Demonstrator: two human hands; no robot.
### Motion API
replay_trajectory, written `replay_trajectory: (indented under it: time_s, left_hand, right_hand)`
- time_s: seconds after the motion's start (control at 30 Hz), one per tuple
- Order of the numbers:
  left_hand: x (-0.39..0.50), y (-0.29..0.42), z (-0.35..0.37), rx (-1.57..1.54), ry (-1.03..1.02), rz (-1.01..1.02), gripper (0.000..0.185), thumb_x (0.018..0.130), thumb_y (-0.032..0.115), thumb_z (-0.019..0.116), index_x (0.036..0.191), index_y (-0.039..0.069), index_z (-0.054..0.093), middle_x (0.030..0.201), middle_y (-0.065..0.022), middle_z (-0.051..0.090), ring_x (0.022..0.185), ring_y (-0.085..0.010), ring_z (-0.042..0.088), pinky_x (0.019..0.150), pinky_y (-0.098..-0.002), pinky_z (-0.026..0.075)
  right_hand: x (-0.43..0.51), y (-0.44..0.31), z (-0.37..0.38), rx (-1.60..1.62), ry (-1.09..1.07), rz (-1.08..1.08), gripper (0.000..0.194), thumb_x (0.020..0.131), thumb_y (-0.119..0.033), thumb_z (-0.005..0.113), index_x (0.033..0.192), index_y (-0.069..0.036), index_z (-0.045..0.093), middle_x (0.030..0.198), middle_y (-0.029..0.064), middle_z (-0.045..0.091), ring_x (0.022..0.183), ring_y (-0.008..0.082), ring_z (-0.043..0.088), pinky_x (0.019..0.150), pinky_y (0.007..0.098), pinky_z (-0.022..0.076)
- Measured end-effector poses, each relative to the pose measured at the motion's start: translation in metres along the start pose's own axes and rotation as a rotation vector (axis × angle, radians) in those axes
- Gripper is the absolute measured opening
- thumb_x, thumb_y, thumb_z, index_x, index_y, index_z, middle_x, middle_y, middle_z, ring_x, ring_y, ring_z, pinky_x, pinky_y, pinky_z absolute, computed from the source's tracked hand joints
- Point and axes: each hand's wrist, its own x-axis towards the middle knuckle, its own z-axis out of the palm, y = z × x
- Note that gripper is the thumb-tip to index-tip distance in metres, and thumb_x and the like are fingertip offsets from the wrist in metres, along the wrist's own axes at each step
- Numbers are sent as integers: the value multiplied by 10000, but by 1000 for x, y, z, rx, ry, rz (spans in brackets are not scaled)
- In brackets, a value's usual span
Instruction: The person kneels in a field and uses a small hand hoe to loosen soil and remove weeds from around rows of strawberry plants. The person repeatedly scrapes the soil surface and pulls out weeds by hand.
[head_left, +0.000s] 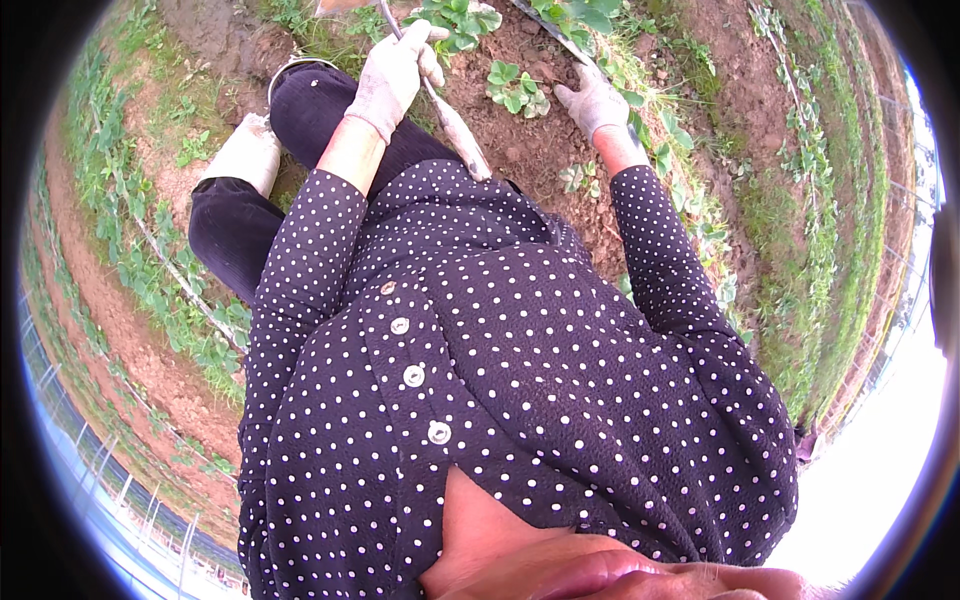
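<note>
My left hand (397, 75), in a pale work glove, is closed around the slim shaft of a hand tool, likely a hoe. The tool's worn handle (459, 135) points down towards my lap, and part of a flat blade (341, 6) shows at the top edge. My right hand (596, 105), gloved too, lies palm down with its fingertips at a black hose or strip (555, 34) on the soil; its thumb sticks out to the left. Whether the fingers grip the strip is hidden. Between my hands grows a small leafy plant (517, 90).
A larger leafy plant (457, 22) stands just beyond my left hand. Another seedling (580, 180) is near my right forearm. My bent knee (311, 105) is beside my left wrist. Planted rows with hoses (187, 285) run on both sides, with grass and weeds (772, 225) between them.
</note>
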Motion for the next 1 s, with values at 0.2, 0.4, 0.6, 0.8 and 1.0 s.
replay_trajectory:
  time_s: [0.2, 0.4, 0.6, 0.8, 1.0]
  left_hand:
    - [-3, 3, 4, -20, 23, -11, 452, 1121, 338, 557, 1220, -83, 687, 693, 37, 477, 661, -141, 544, 693, -323, 521]
    - [-4, 5, 5, 3, 18, 13, 443, 1130, 329, 549, 1220, -79, 697, 696, 37, 483, 661, -135, 530, 698, -321, 523]
    - [-5, 9, 6, -14, 17, -7, 441, 1130, 329, 551, 1226, -74, 703, 700, 32, 503, 664, -136, 540, 704, -319, 526]
    - [-8, 10, 7, -15, 14, 13, 448, 1132, 332, 551, 1230, -80, 697, 704, 36, 501, 671, -128, 549, 711, -306, 526]
    - [-7, 10, 9, -35, -3, -11, 442, 1134, 330, 549, 1229, -76, 697, 711, 40, 494, 673, -121, 539, 716, -301, 523]
  right_hand:
    - [21, -16, -18, -17, -200, 56, 508, 1001, -544, 631, 1323, -157, 706, 1261, 162, 756, 1168, 336, 724, 1013, 461, 548]
    - [40, -56, -4, -17, 15, 279, 669, 1005, -640, 565, 1324, -65, 695, 1309, 191, 741, 1223, 333, 716, 1040, 485, 539]
    - [69, -41, 6, 29, 20, 56, 484, 991, -516, 653, 1253, -127, 773, 1165, 140, 793, 1112, 323, 751, 986, 446, 564]
    - [-9, 8, -21, 668, -740, -71, 383, 933, -345, 826, 1198, -71, 792, 922, 59, 803, 631, 166, 702, 600, 322, 560]
    - [31, 36, -54, 372, 112, 89, 286, 1015, -318, 723, 1205, -109, 767, 978, 79, 802, 890, 265, 776, 793, 413, 601]
